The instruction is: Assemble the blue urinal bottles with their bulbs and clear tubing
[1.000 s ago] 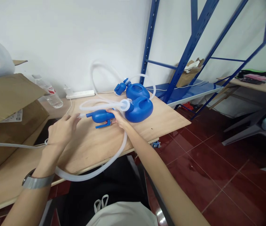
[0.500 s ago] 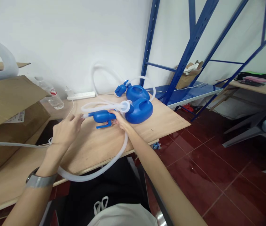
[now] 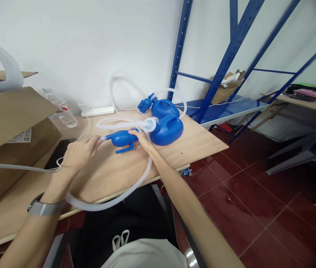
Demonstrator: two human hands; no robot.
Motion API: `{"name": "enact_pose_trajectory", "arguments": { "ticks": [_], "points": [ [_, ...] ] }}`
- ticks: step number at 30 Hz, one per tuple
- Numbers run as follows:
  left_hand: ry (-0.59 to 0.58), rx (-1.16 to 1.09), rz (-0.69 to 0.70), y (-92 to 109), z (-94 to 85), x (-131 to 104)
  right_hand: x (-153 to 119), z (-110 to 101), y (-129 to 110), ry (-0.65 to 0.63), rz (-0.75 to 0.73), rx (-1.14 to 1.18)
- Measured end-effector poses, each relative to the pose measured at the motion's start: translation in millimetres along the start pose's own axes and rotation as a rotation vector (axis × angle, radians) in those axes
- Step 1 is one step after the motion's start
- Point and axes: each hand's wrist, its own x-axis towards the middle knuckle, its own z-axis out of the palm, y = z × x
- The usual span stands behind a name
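Observation:
My right hand (image 3: 143,141) grips a blue plastic urinal head (image 3: 121,138), a rounded piece with a narrow nozzle on its left and a hooked clip below. Pinched in the fingers of my left hand (image 3: 81,152) is the end of a clear hose (image 3: 99,206), against the nozzle; how far it is pushed on cannot be made out. The hose loops below my hands, past the table edge. Just beyond my right hand lies a blue jug (image 3: 169,131) with a white ring cap (image 3: 149,124). Behind it sits a second blue jug (image 3: 165,108) with its own hose and blue head (image 3: 144,105).
An open cardboard box (image 3: 39,145) takes up the left of the wooden table (image 3: 202,149), beside a dark flat object (image 3: 60,150). A plastic bottle (image 3: 64,111) and a power strip (image 3: 98,111) lie along the wall. A blue metal rack (image 3: 222,67) stands at right.
Both hands keep their holds on the head and hose end. My left fingers are slightly nearer the nozzle, and the view has shifted a little.

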Motion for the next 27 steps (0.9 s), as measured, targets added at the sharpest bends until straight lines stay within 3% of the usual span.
{"name": "enact_pose_trajectory", "arguments": {
  "ticks": [10,14,19,27],
  "points": [
    [-0.073,-0.241,0.025,-5,-4.2,12,-7,-1,-7,-0.063,-0.160,-0.051],
    [-0.060,-0.298,-0.020,2,-12.8,9,-14,2,-11,-0.061,0.028,0.053],
    [-0.119,-0.404,0.138,6,-14.8,-8,-49,-8,-28,-0.102,0.234,0.136],
    [-0.197,-0.267,0.195,18,-8.2,-24,-95,-31,-40,0.009,0.203,0.200]
  ]
}}
